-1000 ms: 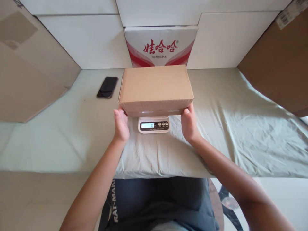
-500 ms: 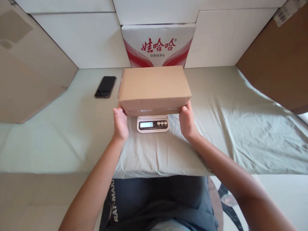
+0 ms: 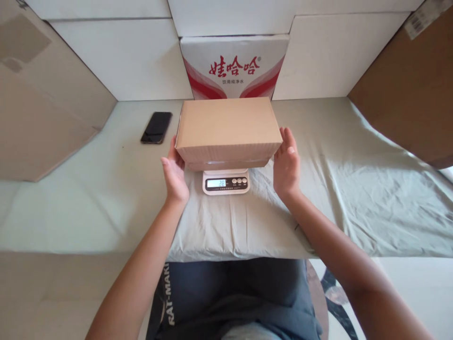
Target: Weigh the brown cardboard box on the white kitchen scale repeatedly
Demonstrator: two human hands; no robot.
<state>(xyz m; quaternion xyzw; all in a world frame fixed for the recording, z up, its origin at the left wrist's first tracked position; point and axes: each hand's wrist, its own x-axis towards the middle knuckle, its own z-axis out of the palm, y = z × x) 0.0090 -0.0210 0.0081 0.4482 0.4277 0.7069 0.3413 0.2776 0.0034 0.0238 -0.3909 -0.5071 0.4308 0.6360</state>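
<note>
Both hands have let go of the plain brown rectangular cardboard box (image 3: 228, 130) since the earlier frames, where they gripped its lower front corners; the small white digital kitchen scale (image 3: 226, 182) beneath it, which read 0 before, now shows 28 on its display. The box sits closed and level on the scale, overhanging it on both sides, so only the scale's front panel with display and buttons shows.

The left hand (image 3: 174, 172) stands upright by the box's left end, palm toward it, fingers (image 3: 172, 150) spread loosely and holding nothing; whether the fingertips still graze the cardboard cannot be told. The right hand (image 3: 287, 163) is just beside the right end, palm inward, fingers open and empty, with a narrow gap to the box.

The scale stands on a counter covered by a wrinkled pale green cloth (image 3: 354, 189). A black smartphone (image 3: 157, 127) lies face up on the cloth, left of the box and well apart from it. Behind the box a white carton with red Chinese lettering (image 3: 234, 66) leans against white panels, and brown cardboard sheets (image 3: 42, 99) flank both sides.
</note>
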